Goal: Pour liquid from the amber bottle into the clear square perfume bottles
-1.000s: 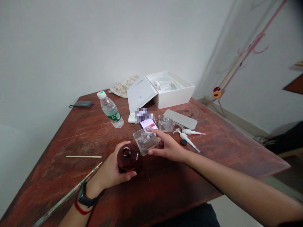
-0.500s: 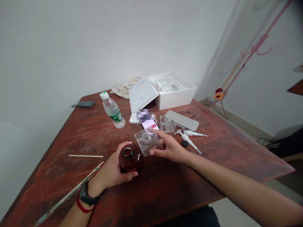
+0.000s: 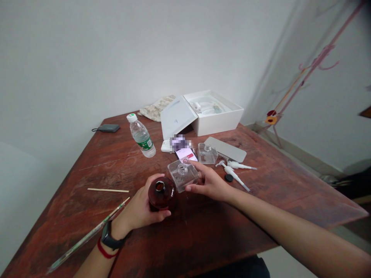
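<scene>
My left hand (image 3: 142, 210) is wrapped round a round, dark amber bottle (image 3: 162, 195), upright with its narrow neck uncapped. Just right of it, my right hand (image 3: 210, 183) grips a clear, square-shouldered bottle (image 3: 183, 175) by its right side; its neck is open too. The two bottles stand side by side, very close; whether they touch I cannot tell. Behind my right hand is a second clear square bottle (image 3: 207, 153), also uncapped. Two white pump heads (image 3: 233, 173) with thin tubes lie to the right, beside a small black cap (image 3: 228, 178).
A water bottle (image 3: 142, 137) stands at back left, near a grey pouch-like item (image 3: 108, 128). Behind are an open white box (image 3: 218, 121), a phone (image 3: 187, 154) and a silver slab (image 3: 227, 149). A single stick (image 3: 108, 190) and a wrapped chopstick packet (image 3: 87, 237) lie left on the wooden table (image 3: 203, 235).
The whole view has shifted slightly, so everything appears a little further right. Both hands keep their hold on the bottles, with no clear movement against the table.
</scene>
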Demonstrator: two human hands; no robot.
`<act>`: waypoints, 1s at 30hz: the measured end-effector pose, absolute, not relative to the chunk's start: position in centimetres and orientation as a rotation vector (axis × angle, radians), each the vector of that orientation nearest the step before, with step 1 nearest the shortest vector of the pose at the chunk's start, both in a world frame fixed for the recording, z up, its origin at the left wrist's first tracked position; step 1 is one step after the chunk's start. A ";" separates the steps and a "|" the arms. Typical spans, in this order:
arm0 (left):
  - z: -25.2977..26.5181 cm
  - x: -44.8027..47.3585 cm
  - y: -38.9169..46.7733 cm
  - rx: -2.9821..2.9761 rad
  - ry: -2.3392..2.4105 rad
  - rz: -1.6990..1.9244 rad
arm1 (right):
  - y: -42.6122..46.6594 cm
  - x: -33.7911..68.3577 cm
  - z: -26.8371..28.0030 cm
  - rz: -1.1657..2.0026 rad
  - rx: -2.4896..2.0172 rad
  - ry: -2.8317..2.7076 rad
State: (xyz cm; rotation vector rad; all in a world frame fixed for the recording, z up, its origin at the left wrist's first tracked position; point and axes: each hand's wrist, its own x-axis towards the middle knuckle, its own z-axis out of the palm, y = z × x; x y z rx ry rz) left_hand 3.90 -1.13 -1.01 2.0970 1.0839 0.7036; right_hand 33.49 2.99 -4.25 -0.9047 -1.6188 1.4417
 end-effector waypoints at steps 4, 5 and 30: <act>-1.2 3.8 -1.1 2.114 1.076 0.714 | 3.0 33.5 -4.2 1.431 -0.900 -1.633; -1.2 3.8 -1.1 2.122 1.073 0.718 | 3.0 33.5 -4.2 1.431 -0.897 -1.635; -0.8 4.0 -1.2 2.057 1.074 0.723 | 3.2 33.7 -4.2 1.295 -0.931 -1.726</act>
